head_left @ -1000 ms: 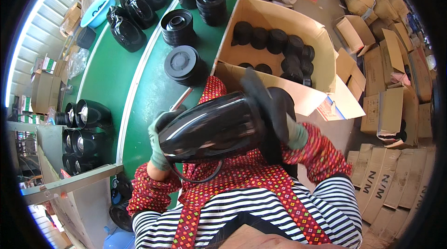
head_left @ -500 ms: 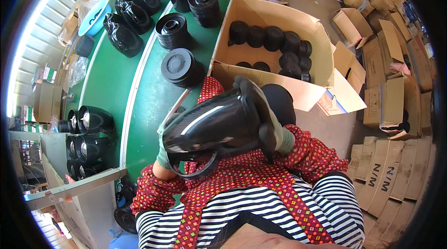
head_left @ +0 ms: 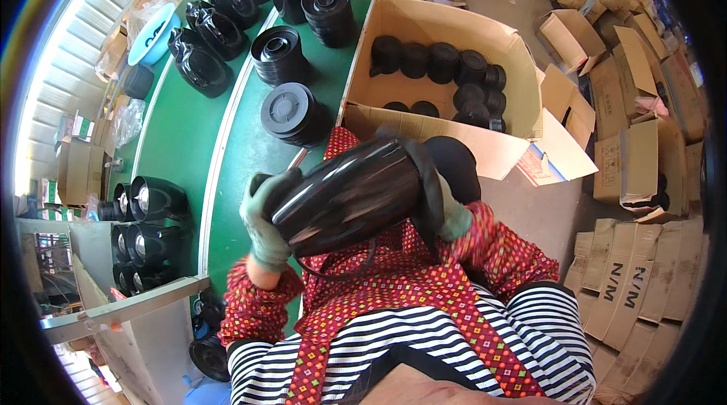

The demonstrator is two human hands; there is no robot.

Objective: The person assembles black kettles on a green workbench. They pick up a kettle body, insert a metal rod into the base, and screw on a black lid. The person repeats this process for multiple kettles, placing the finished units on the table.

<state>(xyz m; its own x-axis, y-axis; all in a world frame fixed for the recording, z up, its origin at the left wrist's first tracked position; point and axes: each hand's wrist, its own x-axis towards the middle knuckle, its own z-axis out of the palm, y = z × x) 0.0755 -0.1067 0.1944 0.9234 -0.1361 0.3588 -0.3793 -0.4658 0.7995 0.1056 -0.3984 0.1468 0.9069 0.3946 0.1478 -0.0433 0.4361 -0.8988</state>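
A glossy black jug body lies sideways in the air over my lap, between my two gloved hands. My left hand wears a grey-green glove and is closed around the jug's left end. At the right end, my right hand grips the jug, its dark-coated glove fingers partly blurred. The jug's loop handle hangs on the near side and is smeared by motion. Just left of the jug's far side, a stack of round black discs stands on the green table.
Two more disc stacks and several black jugs stand farther back on the table. Jug bodies with shiny interiors lie at left. An open carton holding round black parts stands ahead right; stacked cartons line the right side.
The jug has rolled, so its handle has swung lower and toward the middle. My left hand has shifted from behind the left end to over its outer side.
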